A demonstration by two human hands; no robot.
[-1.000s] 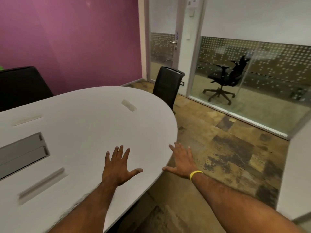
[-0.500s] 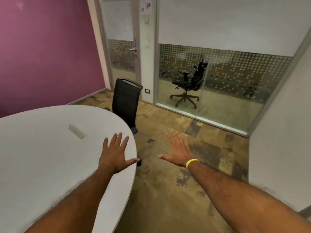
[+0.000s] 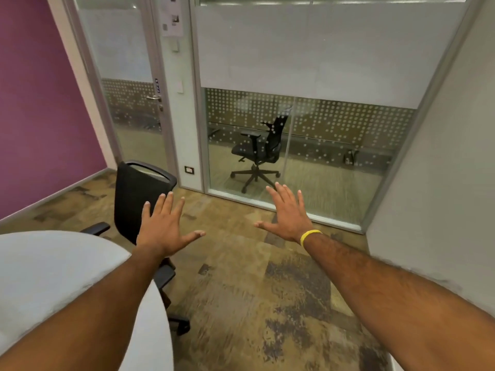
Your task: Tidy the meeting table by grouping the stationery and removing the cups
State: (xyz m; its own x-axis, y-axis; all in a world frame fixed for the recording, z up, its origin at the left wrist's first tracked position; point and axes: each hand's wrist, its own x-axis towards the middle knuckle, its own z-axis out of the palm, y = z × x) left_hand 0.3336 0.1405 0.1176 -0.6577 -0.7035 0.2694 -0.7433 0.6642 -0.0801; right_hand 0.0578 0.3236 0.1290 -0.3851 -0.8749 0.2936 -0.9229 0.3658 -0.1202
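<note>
Only the rounded end of the white meeting table (image 3: 48, 274) shows, at the lower left, and the part in view is bare. No stationery or cups appear in the head view. My left hand (image 3: 166, 226) is stretched forward past the table's end, palm down, fingers spread, holding nothing. My right hand (image 3: 288, 212), with a yellow wristband, is held out over the floor, fingers apart and empty.
A black office chair (image 3: 139, 194) stands at the table's end, just beyond my left hand. Behind it are a glass door (image 3: 131, 103) and a glass partition (image 3: 308, 135), with another office chair (image 3: 259, 151) beyond the glass. A purple wall is on the left, a white wall on the right.
The view has swung right and away from the table, so most of the tabletop has left the frame. Both hands stay spread and empty, now over the chair and floor.
</note>
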